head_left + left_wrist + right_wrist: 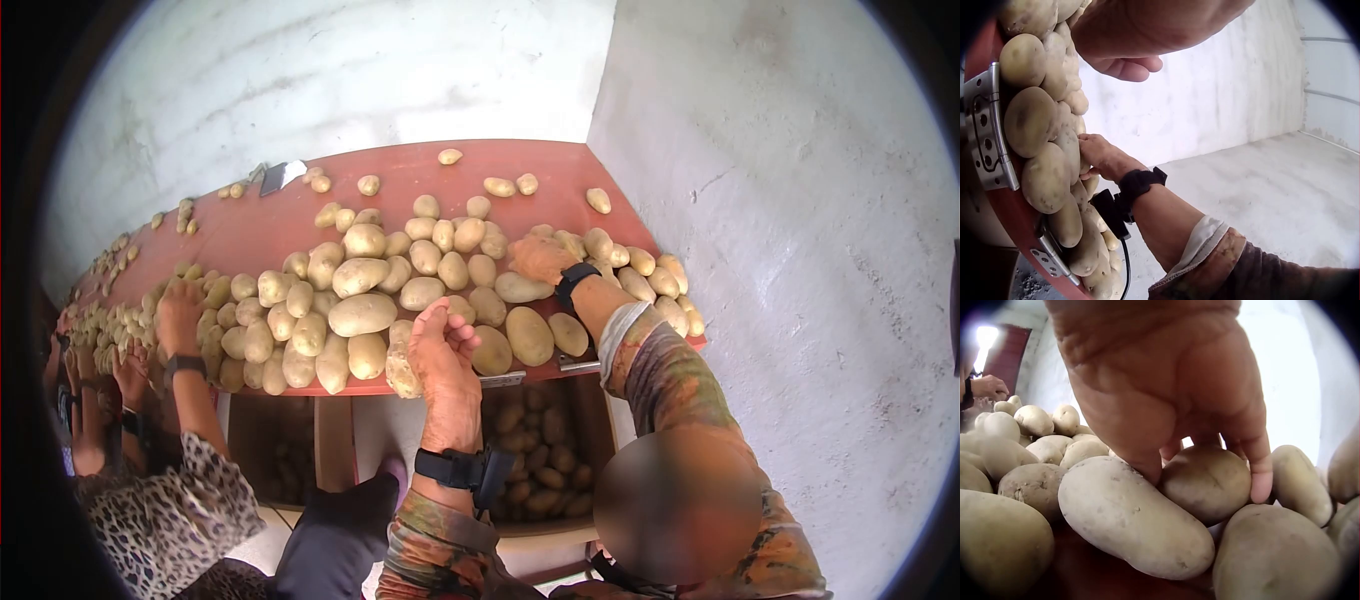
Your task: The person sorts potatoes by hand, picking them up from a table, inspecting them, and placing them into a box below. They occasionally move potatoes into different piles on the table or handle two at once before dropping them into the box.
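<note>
Many potatoes [362, 313] lie heaped along the front of a red table [400, 172]. My right hand [540, 260] reaches into the pile at the right; in the right wrist view its thumb and fingers grip a round potato [1207, 484]. A long pale potato [1135, 515] lies against that one, closer to the camera. My left hand [440, 355] hovers at the table's front edge, fingers loosely bent and holding nothing. Beside it are a lumpy potato [402, 365] on the left and a round one [492, 352] on the right.
Below the table edge stand a box [590, 420] of potatoes and a darker one [265, 405] further left. Metal hinges [500, 379] sit on the front edge. At left, another person's hand [180, 315] touches the pile. A wall [780, 220] closes off the right side.
</note>
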Action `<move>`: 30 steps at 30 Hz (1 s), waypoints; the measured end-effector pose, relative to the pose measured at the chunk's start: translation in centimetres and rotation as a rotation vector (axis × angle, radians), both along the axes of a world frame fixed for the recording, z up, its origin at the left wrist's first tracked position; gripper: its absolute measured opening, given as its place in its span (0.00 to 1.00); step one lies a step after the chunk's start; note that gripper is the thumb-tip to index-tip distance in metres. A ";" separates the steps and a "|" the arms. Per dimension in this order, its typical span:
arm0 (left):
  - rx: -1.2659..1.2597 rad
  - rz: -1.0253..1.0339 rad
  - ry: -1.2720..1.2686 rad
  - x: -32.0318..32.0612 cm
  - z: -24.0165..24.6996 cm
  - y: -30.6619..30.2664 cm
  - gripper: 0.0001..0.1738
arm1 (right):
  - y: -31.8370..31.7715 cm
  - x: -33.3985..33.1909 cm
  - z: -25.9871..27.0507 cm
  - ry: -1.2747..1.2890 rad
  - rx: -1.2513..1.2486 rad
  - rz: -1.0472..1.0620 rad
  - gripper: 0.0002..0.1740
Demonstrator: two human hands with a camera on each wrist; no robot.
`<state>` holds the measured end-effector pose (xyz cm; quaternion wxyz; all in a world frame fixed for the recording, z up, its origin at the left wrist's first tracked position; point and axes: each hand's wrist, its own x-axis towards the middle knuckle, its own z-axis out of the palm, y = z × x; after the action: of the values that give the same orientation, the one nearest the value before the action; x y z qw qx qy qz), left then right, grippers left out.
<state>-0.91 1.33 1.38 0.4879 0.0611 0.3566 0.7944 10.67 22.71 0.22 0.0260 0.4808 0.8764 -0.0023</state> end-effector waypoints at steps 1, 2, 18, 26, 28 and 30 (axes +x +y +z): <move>0.003 -0.003 0.001 0.0 0.1 -0.1 0.09 | -0.1 0.1 -0.1 -0.007 0.030 0.028 0.16; 0.006 -0.006 0.002 0.0 0.1 -0.1 0.09 | -0.1 0.1 -0.2 -0.007 0.030 0.029 0.16; 0.053 -0.102 0.063 0.2 -1.1 0.3 0.12 | -0.6 -1.9 -1.4 -0.064 0.068 -0.153 0.23; 0.030 -0.129 0.093 0.5 -1.3 0.5 0.12 | -1.3 -1.7 -1.7 -0.076 0.194 -0.161 0.16; 0.030 -0.135 0.094 0.7 -1.6 0.6 0.12 | 0.1 -1.0 -2.3 -0.037 0.085 -0.158 0.17; 0.041 -0.120 0.104 0.3 -1.6 0.8 0.12 | 0.6 -1.1 -2.0 0.011 -0.013 -0.132 0.20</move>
<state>-0.61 2.08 -0.18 0.5142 0.1333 0.3608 0.7666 9.56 23.32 -1.79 0.0239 0.5373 0.8430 -0.0122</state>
